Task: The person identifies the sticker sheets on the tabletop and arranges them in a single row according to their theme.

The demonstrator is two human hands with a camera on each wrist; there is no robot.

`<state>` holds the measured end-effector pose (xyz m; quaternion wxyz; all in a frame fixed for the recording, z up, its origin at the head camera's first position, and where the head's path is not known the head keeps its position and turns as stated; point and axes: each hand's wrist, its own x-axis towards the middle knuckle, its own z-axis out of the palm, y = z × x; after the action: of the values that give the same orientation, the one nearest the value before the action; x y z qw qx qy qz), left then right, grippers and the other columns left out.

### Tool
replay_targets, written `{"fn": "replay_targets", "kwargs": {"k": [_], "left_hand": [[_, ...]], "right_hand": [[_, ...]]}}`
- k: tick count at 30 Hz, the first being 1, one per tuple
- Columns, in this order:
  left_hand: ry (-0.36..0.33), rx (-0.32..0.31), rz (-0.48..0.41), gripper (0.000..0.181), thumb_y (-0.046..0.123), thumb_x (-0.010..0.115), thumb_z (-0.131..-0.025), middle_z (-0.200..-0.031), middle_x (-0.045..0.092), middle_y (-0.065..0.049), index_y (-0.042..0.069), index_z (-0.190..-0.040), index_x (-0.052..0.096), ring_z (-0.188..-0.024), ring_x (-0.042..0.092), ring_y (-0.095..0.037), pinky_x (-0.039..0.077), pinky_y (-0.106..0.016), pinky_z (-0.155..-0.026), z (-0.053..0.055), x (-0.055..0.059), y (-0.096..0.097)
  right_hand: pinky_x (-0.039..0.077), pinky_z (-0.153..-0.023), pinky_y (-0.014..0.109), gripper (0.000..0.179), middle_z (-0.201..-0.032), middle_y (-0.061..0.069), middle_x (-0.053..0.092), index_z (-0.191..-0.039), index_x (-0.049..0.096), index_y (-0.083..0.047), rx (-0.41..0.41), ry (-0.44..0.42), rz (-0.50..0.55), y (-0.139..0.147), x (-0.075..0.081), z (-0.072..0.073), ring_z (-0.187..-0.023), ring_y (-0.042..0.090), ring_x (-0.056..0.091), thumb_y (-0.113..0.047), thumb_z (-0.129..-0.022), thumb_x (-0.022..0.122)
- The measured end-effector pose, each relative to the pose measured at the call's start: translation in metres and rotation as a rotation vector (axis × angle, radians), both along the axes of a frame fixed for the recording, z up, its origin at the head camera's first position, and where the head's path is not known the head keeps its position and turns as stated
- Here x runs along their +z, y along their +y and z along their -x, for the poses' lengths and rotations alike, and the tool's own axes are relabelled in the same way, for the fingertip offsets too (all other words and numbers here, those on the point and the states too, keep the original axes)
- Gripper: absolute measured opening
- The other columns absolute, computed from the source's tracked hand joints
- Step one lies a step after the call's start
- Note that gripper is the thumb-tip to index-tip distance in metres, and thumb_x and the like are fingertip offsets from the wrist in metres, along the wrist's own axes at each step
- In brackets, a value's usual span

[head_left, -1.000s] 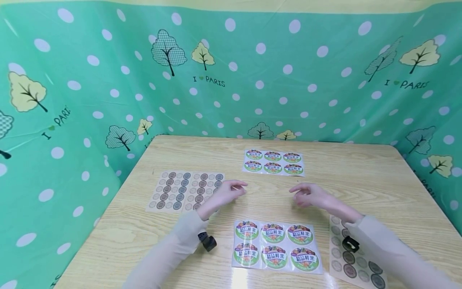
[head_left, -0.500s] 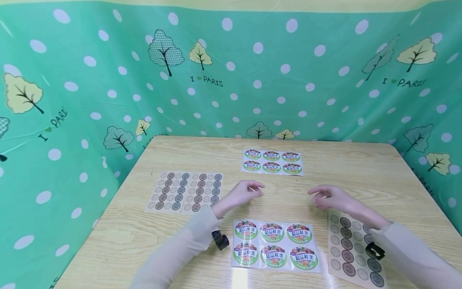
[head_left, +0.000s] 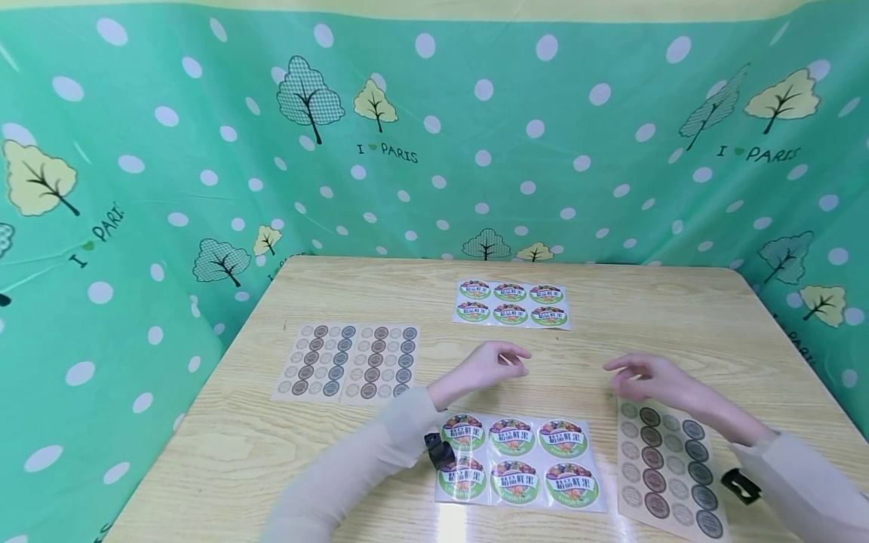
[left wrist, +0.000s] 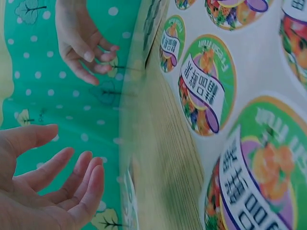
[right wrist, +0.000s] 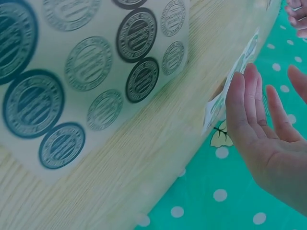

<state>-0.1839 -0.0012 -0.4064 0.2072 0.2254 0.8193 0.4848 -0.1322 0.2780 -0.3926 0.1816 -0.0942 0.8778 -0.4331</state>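
Note:
My left hand hovers over the middle of the table, just behind the near sheet of fruit stickers; its fingers are loosely bent and hold nothing. In the left wrist view the fingers of that hand spread apart beside large round fruit labels. My right hand is above the back edge of the right-hand sheet of round seal stickers, its fingers relaxed and bare. The right wrist view shows this hand past the seal sheet, touching nothing.
A smaller sheet of fruit stickers lies at the back of the wooden table. Two joined panels of brown and blue seal stickers lie at the left. Behind the table hangs a green dotted curtain.
Both hands have moved to the right, the left one away from the left seal stickers. The right sleeve has uncovered more of the right seal sheet. All sheets stay in place.

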Motion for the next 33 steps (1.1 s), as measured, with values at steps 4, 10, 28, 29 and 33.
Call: {"fn": "replay_targets", "kwargs": {"k": [4,10,28,29,33], "left_hand": [[-0.004,-0.021,0.007,0.031,0.009,0.062,-0.079,-0.086,0.062,-0.005,0.003,-0.109,0.060,-0.070,0.055,-0.009,0.045,-0.017,-0.061,-0.003,0.001,0.012],[0.007,-0.060,0.044,0.031,0.012,0.063,-0.079,-0.083,0.062,-0.001,0.006,-0.110,0.061,-0.069,0.054,-0.005,0.045,-0.015,-0.060,-0.007,0.005,0.027],[0.007,-0.178,0.044,0.032,0.008,0.064,-0.078,-0.081,0.063,0.001,0.004,-0.109,0.060,-0.069,0.056,-0.001,0.044,-0.011,-0.062,-0.015,0.004,0.075],[0.008,-0.180,0.045,0.031,0.008,0.064,-0.078,-0.081,0.063,0.001,0.004,-0.109,0.060,-0.069,0.056,-0.001,0.044,-0.010,-0.062,-0.017,0.003,0.077],[0.031,-0.175,0.065,0.031,0.010,0.066,-0.077,-0.085,0.064,0.002,0.006,-0.108,0.061,-0.070,0.055,0.001,0.043,-0.009,-0.062,-0.022,0.002,0.086]], "right_hand": [[0.050,-0.066,0.027,0.042,-0.096,0.014,0.058,-0.118,0.045,0.011,0.004,0.019,-0.024,0.007,0.001,-0.004,-0.082,0.014,0.057,-0.015,-0.086,0.055],[0.049,-0.064,0.024,0.041,-0.095,0.014,0.059,-0.117,0.047,0.012,0.028,0.067,-0.070,0.020,0.001,-0.010,-0.079,0.008,0.056,-0.015,-0.086,0.055],[0.050,-0.064,0.022,0.042,-0.094,0.015,0.059,-0.116,0.044,0.016,0.008,0.040,-0.125,0.051,-0.004,-0.026,-0.076,0.004,0.057,-0.010,-0.085,0.055],[0.050,-0.064,0.022,0.042,-0.094,0.015,0.059,-0.116,0.043,0.016,0.002,0.040,-0.132,0.053,-0.005,-0.027,-0.076,0.005,0.057,-0.010,-0.085,0.056],[0.050,-0.063,0.021,0.044,-0.093,0.016,0.060,-0.116,0.043,0.017,-0.016,0.045,-0.143,0.062,-0.009,-0.031,-0.074,0.001,0.056,-0.009,-0.084,0.057]]}}
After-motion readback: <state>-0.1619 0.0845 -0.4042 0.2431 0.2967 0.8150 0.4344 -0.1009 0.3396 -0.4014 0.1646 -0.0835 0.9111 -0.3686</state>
